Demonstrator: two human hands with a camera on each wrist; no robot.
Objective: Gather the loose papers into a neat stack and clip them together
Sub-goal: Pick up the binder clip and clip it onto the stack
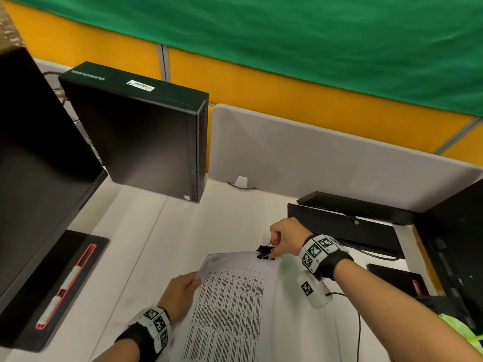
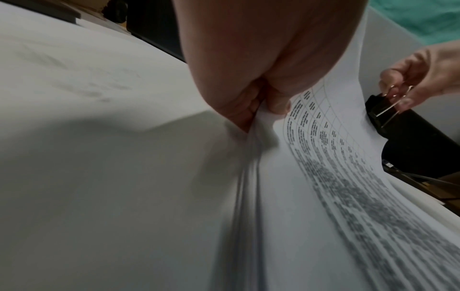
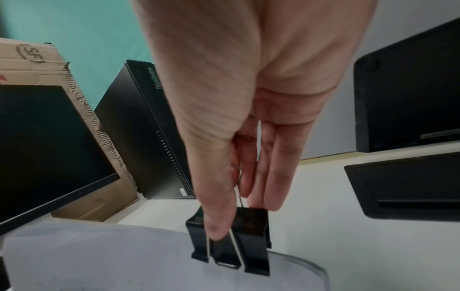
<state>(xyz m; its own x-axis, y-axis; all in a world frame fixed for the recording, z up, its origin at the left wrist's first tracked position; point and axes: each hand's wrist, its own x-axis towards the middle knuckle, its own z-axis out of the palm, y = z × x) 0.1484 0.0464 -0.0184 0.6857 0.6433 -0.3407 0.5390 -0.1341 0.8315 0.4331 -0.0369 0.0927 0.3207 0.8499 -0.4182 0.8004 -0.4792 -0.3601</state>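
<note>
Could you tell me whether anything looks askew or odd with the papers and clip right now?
Slightly. The paper stack bows instead of lying flat, gripped at one edge by the left hand. Its sheet edges look fanned in the left wrist view. The right hand pinches the binder clip at the far edge; whether it bites squarely is unclear.

black computer tower (image 1: 146, 137), monitor (image 1: 39, 163) — grey divider (image 1: 326, 158)
</note>
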